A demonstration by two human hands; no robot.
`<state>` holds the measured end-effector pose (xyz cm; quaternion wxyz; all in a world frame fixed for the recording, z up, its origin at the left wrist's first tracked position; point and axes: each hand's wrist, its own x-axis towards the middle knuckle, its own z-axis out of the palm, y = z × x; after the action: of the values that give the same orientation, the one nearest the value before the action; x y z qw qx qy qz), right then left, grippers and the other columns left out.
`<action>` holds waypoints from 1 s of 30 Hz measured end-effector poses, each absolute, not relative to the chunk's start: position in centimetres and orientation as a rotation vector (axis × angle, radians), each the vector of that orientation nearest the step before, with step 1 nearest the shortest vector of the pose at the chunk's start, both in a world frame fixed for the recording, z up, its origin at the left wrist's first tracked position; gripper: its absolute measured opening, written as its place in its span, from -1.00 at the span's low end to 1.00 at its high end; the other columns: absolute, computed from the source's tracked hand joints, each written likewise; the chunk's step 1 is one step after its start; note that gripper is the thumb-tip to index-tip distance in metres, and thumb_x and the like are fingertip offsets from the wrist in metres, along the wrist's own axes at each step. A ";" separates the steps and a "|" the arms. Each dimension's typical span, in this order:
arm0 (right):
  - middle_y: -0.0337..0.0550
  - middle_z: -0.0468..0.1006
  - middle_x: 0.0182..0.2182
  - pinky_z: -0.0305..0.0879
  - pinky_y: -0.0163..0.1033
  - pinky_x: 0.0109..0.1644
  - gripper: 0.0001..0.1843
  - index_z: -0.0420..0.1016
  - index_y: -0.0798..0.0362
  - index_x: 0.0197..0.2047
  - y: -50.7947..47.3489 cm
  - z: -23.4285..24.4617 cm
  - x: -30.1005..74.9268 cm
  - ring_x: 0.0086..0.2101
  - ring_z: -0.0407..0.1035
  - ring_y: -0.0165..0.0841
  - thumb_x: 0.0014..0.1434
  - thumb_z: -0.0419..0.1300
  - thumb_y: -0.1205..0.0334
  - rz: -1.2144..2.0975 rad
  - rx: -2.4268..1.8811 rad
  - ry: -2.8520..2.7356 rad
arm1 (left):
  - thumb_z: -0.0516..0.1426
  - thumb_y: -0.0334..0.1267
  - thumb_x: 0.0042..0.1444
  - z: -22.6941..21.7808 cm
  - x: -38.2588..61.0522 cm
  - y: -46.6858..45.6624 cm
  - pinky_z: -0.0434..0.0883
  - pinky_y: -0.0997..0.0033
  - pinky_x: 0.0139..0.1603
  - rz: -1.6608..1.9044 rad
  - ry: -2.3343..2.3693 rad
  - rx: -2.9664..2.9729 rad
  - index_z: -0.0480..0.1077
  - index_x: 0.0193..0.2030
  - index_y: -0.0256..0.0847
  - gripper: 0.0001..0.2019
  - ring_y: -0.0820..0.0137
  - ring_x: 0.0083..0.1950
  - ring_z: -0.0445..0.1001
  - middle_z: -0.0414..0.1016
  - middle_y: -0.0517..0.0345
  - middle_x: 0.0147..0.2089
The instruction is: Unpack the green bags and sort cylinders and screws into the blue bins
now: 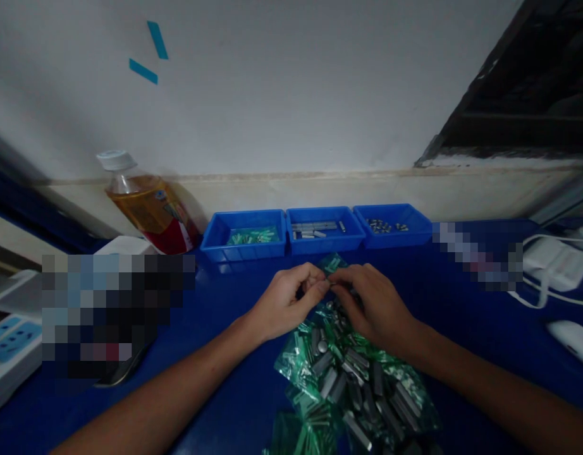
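My left hand (286, 302) and my right hand (370, 304) meet above a blue table (215, 354), fingertips pinched together on a small part I cannot make out, next to a little green bag (333, 262). Below them lies a heap of small green plastic bags with grey metal pieces (353, 379). Both hands are closed in a pinch and touch each other at the fingertips.
Three blue trays stand in a row at the back: left (244, 237) with green bags, middle (324, 230) with grey bars, right (391, 225) with small metal bits. A tilted bottle of amber drink (149, 205) sits at left. A white power strip (11, 347) and white cables (552, 265) lie at the sides.
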<state>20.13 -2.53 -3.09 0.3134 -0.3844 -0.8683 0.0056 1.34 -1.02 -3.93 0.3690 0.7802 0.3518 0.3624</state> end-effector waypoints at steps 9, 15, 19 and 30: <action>-0.21 0.48 -0.48 0.22 -0.27 -0.33 -0.79 0.36 0.04 -0.32 -3.0 -2.6 19.5 -0.44 0.37 -0.38 0.29 -0.05 0.28 0.279 -1.096 -2.158 | 0.04 -0.32 0.18 -4.1 1.7 -1.4 0.33 0.48 -0.37 1.104 0.894 2.267 0.27 -0.18 -0.22 -0.92 0.47 -0.38 0.36 0.35 0.21 -0.42; -0.15 0.50 -0.35 0.28 -0.24 -0.29 -0.85 0.30 0.04 -0.11 -3.0 -2.6 19.8 -0.36 0.40 -0.35 0.27 -0.02 0.28 0.343 -1.076 -2.145 | 0.01 -0.28 0.21 -3.5 1.5 -1.5 0.28 0.46 -0.40 1.118 0.979 2.332 0.27 -0.30 -0.23 -0.90 0.46 -0.42 0.32 0.33 0.20 -0.45; -0.14 0.48 -0.34 0.27 -0.22 -0.27 -0.80 0.26 0.03 -0.05 -2.6 -2.8 20.3 -0.33 0.37 -0.33 0.24 0.02 0.33 0.199 -0.944 -2.240 | -0.05 -0.27 0.26 -3.7 1.3 -1.3 0.25 0.45 -0.38 1.057 0.930 2.322 0.25 -0.36 -0.24 -0.81 0.45 -0.40 0.29 0.31 0.19 -0.46; -0.12 0.49 -0.44 0.19 -0.20 -0.27 -0.82 0.42 0.07 -0.34 0.8 1.0 23.2 -0.38 0.35 -0.30 0.21 0.05 0.22 -0.138 -1.135 -2.233 | -0.04 -0.27 0.27 -3.6 1.6 -1.0 0.29 0.29 -0.12 0.784 0.965 2.401 0.32 -0.11 -0.22 -0.83 0.31 -0.17 0.33 0.41 0.08 -0.21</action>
<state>23.23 0.80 0.98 0.3114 -0.4299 -0.8458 -0.0524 1.62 -0.99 -3.62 0.2173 0.8667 0.3484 0.2831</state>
